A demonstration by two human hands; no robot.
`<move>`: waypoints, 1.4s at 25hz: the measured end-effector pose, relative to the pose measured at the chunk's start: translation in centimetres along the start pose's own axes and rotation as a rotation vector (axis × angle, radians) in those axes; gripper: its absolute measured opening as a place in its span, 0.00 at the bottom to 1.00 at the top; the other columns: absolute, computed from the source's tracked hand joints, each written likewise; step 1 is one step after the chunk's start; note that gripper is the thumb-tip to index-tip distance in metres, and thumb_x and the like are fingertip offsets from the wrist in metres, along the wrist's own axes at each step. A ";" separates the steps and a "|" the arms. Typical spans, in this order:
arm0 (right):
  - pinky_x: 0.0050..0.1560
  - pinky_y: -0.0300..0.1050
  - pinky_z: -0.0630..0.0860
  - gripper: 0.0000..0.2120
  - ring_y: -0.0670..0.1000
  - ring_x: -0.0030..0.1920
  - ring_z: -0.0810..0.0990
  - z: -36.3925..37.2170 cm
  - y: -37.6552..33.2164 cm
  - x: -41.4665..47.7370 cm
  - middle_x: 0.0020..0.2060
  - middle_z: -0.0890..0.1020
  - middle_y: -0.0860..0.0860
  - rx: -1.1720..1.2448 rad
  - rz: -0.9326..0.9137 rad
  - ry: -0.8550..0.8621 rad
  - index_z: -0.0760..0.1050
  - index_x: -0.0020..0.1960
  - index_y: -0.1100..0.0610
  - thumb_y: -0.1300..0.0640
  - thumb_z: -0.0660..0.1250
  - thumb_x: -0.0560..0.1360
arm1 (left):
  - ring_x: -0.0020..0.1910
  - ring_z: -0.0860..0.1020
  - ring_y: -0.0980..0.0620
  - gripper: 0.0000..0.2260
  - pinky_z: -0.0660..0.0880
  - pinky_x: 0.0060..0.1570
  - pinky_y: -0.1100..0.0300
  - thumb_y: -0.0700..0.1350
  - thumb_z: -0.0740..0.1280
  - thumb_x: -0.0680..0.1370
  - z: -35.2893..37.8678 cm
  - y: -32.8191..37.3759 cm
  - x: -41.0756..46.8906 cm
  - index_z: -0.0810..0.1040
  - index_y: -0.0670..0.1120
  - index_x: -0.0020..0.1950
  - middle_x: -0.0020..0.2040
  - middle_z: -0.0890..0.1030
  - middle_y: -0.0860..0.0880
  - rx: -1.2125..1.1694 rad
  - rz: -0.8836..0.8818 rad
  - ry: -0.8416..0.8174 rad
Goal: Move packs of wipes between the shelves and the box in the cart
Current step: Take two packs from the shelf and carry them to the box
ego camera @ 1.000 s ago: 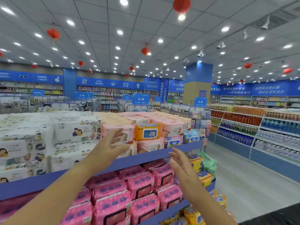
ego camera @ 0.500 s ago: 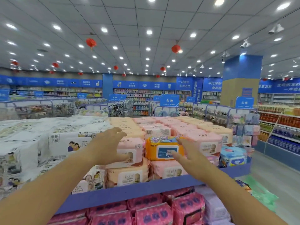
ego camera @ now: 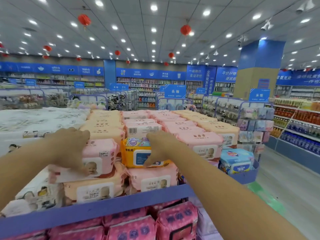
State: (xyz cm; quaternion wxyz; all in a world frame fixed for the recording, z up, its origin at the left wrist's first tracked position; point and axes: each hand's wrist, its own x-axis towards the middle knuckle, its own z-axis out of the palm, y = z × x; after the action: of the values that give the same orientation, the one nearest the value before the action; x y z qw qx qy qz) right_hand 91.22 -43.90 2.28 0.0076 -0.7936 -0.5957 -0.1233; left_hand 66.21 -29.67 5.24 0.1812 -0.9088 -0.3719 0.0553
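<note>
**Both hands at the top-shelf wipes, nothing lifted yet**

On the left, my left hand [ego camera: 69, 149] lies spread, fingers well open, over a pink pack [ego camera: 98, 156] with a baby's face on the front. The fingertips touch its top and its near face, but the hand is not closed round it. That pack sits on a peach pack [ego camera: 93, 189] at the near edge of the top shelf [ego camera: 103, 207].

Just to the right stands the orange pack [ego camera: 136, 153], on another pink pack. My right hand [ego camera: 161, 149] cups it from the right, fingers over the top and thumb low on the front. It looks like a loose clasp, though I cannot tell whether it truly grips.

I judge these packs to be soft, film-wrapped and fairly light, with some damp weight. The film will be slick and will give under pressure. I would take each by its short ends, or top and bottom, clear of the stiff flip-lid label, and lift straight up so the lower stack is not dragged.

The cart and box are out of view. My forearms hide parts of both packs, the price print is too small to read, and the lower shelf of dark pink packs [ego camera: 176, 220] is cut off at the bottom edge.
</note>
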 end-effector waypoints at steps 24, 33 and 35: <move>0.36 0.39 0.82 0.16 0.44 0.40 0.87 1.9 -21.2 -21.0 0.43 0.88 0.44 1.454 0.154 0.153 0.82 0.52 0.48 0.48 0.81 0.67 | 0.32 0.86 0.47 0.18 0.81 0.27 0.51 0.51 0.80 0.65 8.7 -2.4 -33.9 0.84 0.45 0.51 0.42 0.88 0.45 -1.802 -0.563 0.387; 0.34 0.38 0.80 0.15 0.44 0.38 0.87 1.6 -48.5 -27.6 0.42 0.88 0.45 1.603 -0.073 -0.214 0.83 0.52 0.49 0.46 0.79 0.68 | 0.40 0.86 0.40 0.44 0.82 0.39 0.51 0.65 0.84 0.41 20.0 -14.4 -61.9 0.86 0.42 0.51 0.47 0.88 0.40 -1.831 -1.047 0.558; 0.36 0.41 0.79 0.12 0.45 0.37 0.87 0.8 -56.9 -29.3 0.39 0.88 0.45 1.582 -0.144 -0.280 0.83 0.48 0.48 0.45 0.79 0.68 | 0.38 0.85 0.41 0.42 0.80 0.40 0.52 0.63 0.85 0.44 22.7 -18.1 -69.2 0.86 0.40 0.51 0.48 0.88 0.39 -1.839 -1.136 0.624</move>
State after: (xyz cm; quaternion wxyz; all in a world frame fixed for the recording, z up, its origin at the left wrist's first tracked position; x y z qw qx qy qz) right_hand 29.87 -54.91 -12.20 0.4844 -0.5210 -0.5517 0.4354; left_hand -0.65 -59.34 -11.52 -0.4738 -0.3701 -0.5697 -0.5603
